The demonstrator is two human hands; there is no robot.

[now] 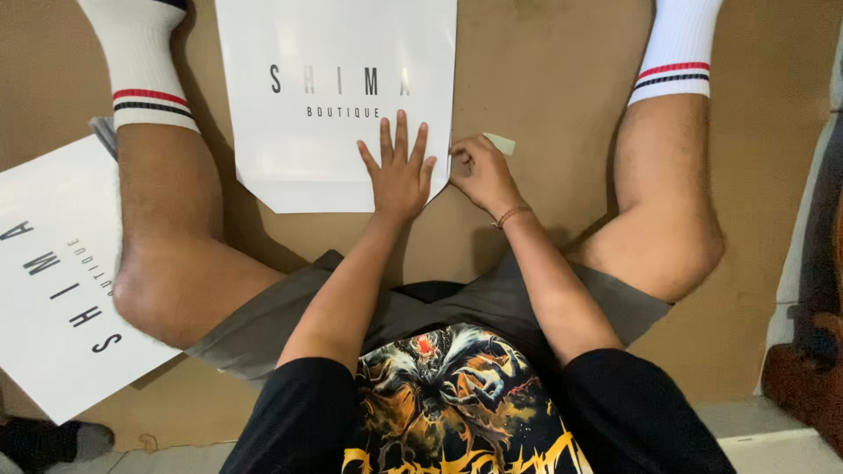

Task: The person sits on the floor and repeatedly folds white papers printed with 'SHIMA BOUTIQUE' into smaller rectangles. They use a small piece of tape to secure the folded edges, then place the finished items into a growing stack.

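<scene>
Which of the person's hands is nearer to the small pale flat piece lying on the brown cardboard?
Right. The right hand touches the small pale flat piece with its fingertips; the left hand lies flat on the white paper bag, apart from it.

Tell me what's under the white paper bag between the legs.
Brown cardboard lies under the white paper bag. The left hand presses flat on the bag; whatever else lies beneath is covered.

Even, moderately bright indoor light falls from above, throwing soft shadows beside the legs at left and right. The white paper bag (325, 53) at top centre shows mild glare. Focus is sharp throughout.
</scene>
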